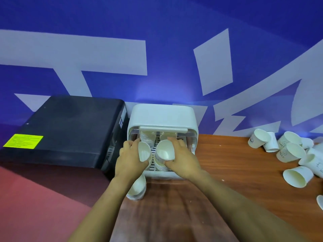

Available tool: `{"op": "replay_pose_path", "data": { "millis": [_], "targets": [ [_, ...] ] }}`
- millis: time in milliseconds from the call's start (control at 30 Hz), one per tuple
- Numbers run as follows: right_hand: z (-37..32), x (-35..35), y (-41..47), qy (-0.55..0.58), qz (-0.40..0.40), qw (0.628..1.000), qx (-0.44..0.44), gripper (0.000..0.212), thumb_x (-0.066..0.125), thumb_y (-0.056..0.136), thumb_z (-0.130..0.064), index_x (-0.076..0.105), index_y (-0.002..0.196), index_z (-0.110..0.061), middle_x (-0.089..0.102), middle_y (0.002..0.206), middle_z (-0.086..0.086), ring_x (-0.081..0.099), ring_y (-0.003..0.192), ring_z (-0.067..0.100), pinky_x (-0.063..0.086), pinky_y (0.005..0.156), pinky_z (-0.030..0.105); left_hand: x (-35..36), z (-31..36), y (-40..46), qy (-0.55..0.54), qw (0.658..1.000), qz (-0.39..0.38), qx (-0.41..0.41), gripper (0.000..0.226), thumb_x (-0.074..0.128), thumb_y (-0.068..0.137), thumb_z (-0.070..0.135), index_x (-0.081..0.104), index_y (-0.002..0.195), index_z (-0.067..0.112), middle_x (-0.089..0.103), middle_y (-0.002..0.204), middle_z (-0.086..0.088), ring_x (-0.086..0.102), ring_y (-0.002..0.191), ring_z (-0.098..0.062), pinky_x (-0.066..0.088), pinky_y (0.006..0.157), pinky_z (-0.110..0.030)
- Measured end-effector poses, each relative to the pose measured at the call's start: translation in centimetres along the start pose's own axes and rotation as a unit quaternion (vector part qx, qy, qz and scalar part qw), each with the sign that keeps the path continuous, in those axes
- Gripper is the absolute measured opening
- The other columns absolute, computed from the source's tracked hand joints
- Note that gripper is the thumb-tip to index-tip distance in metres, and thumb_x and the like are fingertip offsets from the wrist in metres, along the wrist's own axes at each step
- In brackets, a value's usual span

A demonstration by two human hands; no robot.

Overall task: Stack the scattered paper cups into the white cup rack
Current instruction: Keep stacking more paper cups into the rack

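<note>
The white cup rack stands against the blue wall with its front flap lifted, and stacks of paper cups sit inside. My left hand grips one paper cup at the rack's opening, mouth facing me. My right hand grips another cup beside it, over a front stack. A short stack of cups lies on the table below my left wrist. Several scattered cups lie on their sides at the far right.
A black machine with a yellow label stands directly left of the rack. The wooden table runs from the rack to the right edge. A red surface lies at the lower left.
</note>
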State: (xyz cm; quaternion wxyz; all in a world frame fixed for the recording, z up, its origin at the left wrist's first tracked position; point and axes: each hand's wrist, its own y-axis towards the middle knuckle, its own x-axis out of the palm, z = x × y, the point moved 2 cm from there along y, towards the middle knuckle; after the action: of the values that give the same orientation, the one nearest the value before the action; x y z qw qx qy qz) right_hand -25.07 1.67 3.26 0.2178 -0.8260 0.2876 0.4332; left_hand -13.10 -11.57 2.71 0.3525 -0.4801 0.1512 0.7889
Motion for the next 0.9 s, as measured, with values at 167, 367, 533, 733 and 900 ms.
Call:
{"op": "replay_pose_path", "data": {
  "millis": [167,367,533,733,900],
  "targets": [
    [0.9,1.3,0.9,-0.012,-0.035,0.999,0.024,0.079,0.065,0.080,-0.046,0.021,0.145,-0.032,0.034,0.144,-0.003,0.043,0.128,0.021,0.043,0.091,0.037,1.3,-0.6,1.0,0.017,0.999,-0.031,-0.009,0.078,0.068,0.080,0.036,0.027,0.145,0.025,0.031,0.141,-0.001,0.040,0.122,-0.026,0.045,0.087,-0.036],
    [2.8,3.1,0.9,-0.035,-0.119,0.991,0.046,0.095,0.069,0.073,-0.043,0.012,0.148,-0.036,0.039,0.140,0.003,0.043,0.127,0.025,0.043,0.097,0.039,3.3,-1.7,1.6,0.027,0.995,-0.095,-0.015,0.093,0.070,0.077,0.045,0.015,0.149,0.027,0.029,0.150,0.001,0.035,0.131,-0.030,0.041,0.099,-0.044],
    [3.9,3.4,1.2,-0.046,-0.156,0.985,0.061,0.101,0.069,0.073,-0.046,0.003,0.149,-0.036,0.038,0.145,0.004,0.042,0.128,0.025,0.044,0.099,0.041,3.5,-1.9,1.9,0.018,0.994,-0.103,-0.019,0.096,0.070,0.077,0.045,0.013,0.151,0.026,0.025,0.154,0.001,0.030,0.137,-0.030,0.038,0.104,-0.047],
    [4.2,2.4,0.6,-0.044,-0.147,0.987,0.054,0.097,0.067,0.077,-0.043,0.003,0.150,-0.035,0.034,0.149,0.005,0.041,0.132,0.025,0.043,0.102,0.040,2.5,-0.6,0.8,0.001,0.996,-0.094,0.001,0.089,0.066,0.082,0.039,0.012,0.151,0.026,0.012,0.158,-0.003,0.014,0.144,-0.027,0.026,0.112,-0.047],
    [5.4,1.0,-1.4,-0.025,-0.127,0.989,0.065,0.081,0.064,0.080,-0.041,0.022,0.148,-0.030,0.037,0.148,0.003,0.043,0.131,0.022,0.041,0.104,0.038,0.9,1.1,-0.9,-0.023,0.997,-0.044,0.061,0.071,0.061,0.085,0.034,0.027,0.147,0.027,0.027,0.152,0.003,0.022,0.140,-0.021,0.027,0.110,-0.040]
  ]
}}
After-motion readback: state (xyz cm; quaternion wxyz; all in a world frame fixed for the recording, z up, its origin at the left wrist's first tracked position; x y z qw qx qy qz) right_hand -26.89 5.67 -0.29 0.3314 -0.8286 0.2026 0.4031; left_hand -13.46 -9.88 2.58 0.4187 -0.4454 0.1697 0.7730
